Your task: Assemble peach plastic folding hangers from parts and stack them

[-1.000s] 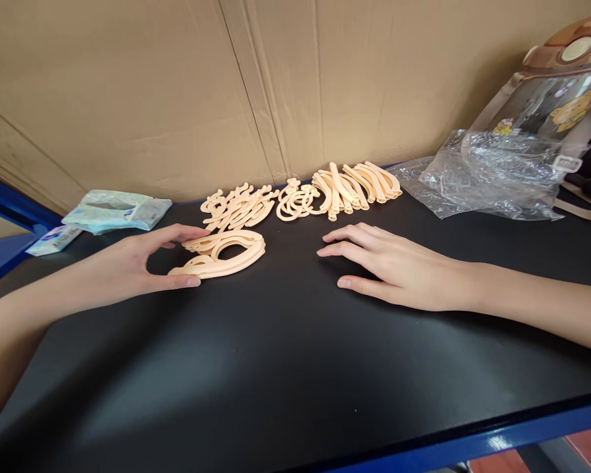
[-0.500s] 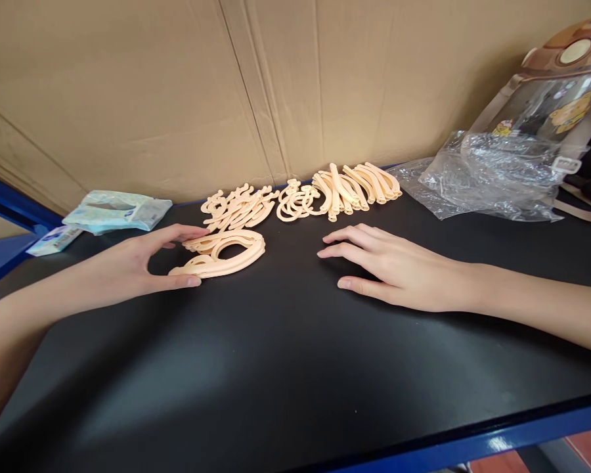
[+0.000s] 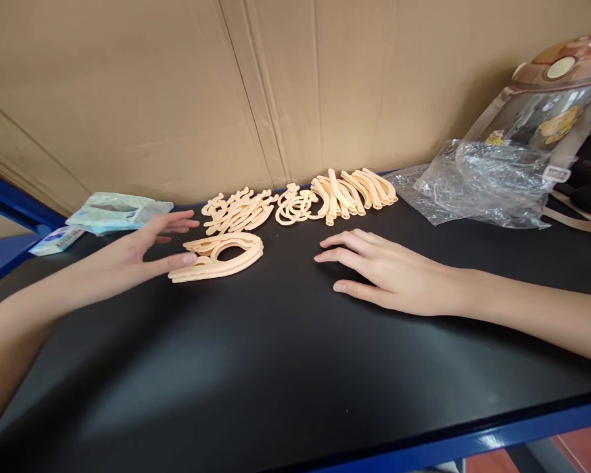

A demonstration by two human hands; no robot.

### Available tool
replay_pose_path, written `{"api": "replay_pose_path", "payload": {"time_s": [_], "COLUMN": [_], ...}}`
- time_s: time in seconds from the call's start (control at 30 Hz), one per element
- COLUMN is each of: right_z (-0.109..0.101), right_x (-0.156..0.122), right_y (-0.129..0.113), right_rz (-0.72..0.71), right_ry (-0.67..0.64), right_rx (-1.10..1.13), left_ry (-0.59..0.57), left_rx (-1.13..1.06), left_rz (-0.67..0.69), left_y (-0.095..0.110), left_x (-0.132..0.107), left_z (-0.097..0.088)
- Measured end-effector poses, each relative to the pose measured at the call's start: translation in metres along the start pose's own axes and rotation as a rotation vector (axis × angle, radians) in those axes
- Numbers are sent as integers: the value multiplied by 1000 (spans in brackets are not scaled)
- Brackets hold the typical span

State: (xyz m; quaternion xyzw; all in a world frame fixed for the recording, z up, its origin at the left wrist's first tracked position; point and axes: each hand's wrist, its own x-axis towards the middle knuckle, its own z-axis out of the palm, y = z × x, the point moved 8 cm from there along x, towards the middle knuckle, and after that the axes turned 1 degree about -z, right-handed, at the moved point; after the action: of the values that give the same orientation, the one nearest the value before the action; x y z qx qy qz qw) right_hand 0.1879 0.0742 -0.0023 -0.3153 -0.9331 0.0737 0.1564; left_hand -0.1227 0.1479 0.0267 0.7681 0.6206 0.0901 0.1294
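Observation:
A small stack of peach plastic pieces that look like folded travel hangers (image 3: 236, 266) lies on the black tabletop, left of centre. Beside its left end my left hand (image 3: 140, 253) is open, fingers raised and spread, the thumb overlapping the stack's near side; whether the thumb touches it I cannot tell. My right hand (image 3: 384, 272) hovers low over or rests on the table, open, palm down, fingers slightly bent, holding nothing. Behind the stack lie loose peach parts: slim arms with knobbed ends (image 3: 241, 210), curved hooks (image 3: 295, 205) and a row of broader arms (image 3: 352, 196).
A pale blue tissue pack (image 3: 118, 211) and a smaller packet (image 3: 56, 240) sit at the back left. At the back right, a crumpled clear plastic bag (image 3: 482, 190) lies before a strapped bottle (image 3: 532, 112). Cardboard (image 3: 177, 98) stands behind the blue-edged table (image 3: 276, 381).
My left hand has opened and let go of the stack, its fingers lifting up and away. The stack has stayed in place. My right hand looks nearly unchanged; the view has shifted slightly.

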Motion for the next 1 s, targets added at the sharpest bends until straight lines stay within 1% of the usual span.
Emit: {"api": "replay_pose_path", "payload": {"time_s": [0.1,0.17,0.23,0.33,0.43,0.5,0.63,0.73,0.87,1.0], "right_z": [-1,-1,-1,-2,-2,-2,-2,-2,-1,-1], "right_x": [0,0,0,0,0,0,0,0,0,1], "right_y": [-1,-2,-2,-2,-2,-2,-2,-2,-1,-2], "right_rz": [0,4,5,0,0,2,-6,-17,-20,-23], "right_ry": [-3,-6,-8,-6,-6,-9,7,32,22,19], "right_rx": [4,9,13,11,8,10,14,11,-5,-17], "left_ry": [104,132,129,75,31,29,56,94,183,203], "left_rx": [19,27,6,-14,11,49,136,191,243,268], "left_rz": [14,34,19,-13,-20,-14,-9,-56,-121,-124], "left_y": [12,22,28,34,35,37,44,47,47,50], "left_x": [2,5,9,14,19,21,25,28,35,45], "left_z": [-7,-8,-5,3,10,11,5,-1,-10,-7]}}
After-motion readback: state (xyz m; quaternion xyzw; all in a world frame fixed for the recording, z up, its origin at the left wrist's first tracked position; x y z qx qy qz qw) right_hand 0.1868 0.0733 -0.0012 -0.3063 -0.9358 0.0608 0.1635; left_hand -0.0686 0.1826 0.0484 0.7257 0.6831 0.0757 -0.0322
